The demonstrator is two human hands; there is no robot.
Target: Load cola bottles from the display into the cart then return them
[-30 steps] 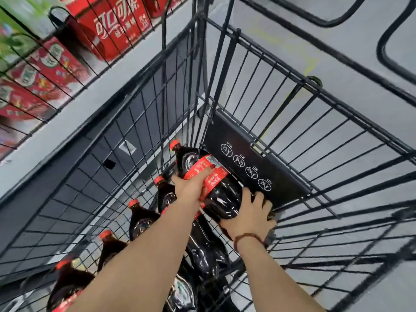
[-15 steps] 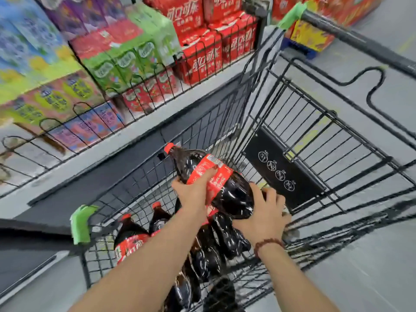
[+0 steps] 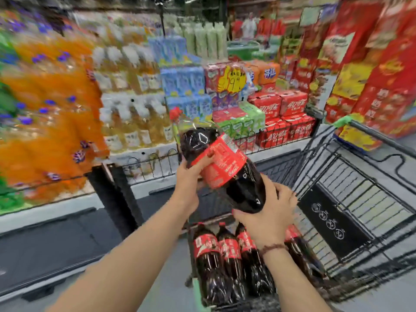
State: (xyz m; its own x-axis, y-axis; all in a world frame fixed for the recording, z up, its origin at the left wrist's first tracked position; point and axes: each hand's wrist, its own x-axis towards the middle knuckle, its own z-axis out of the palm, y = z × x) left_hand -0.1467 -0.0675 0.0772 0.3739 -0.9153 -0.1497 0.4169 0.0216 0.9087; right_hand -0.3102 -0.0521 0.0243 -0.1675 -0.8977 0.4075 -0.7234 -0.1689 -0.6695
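A big cola bottle (image 3: 242,183) with a red cap and red label hangs tilted in the air above the black wire cart (image 3: 351,183), cap toward the shelves. My left hand (image 3: 191,174) grips it at the label near the shoulder. My right hand (image 3: 267,221) cups its base from below, fingers curled round it. Several more cola bottles (image 3: 216,260) lie side by side in the cart under the held one.
A low display shelf (image 3: 144,167) with a wire rail runs along the left, stocked with orange and yellow drink bottles. Red cola cartons (image 3: 279,104) are stacked at the back centre and red boxes at the right. The cart's green-tipped handle (image 3: 360,127) is at the right.
Both hands have lifted the bottle out of the cart, up and toward the shelves. The view has swung up from the cart's inside to the display.
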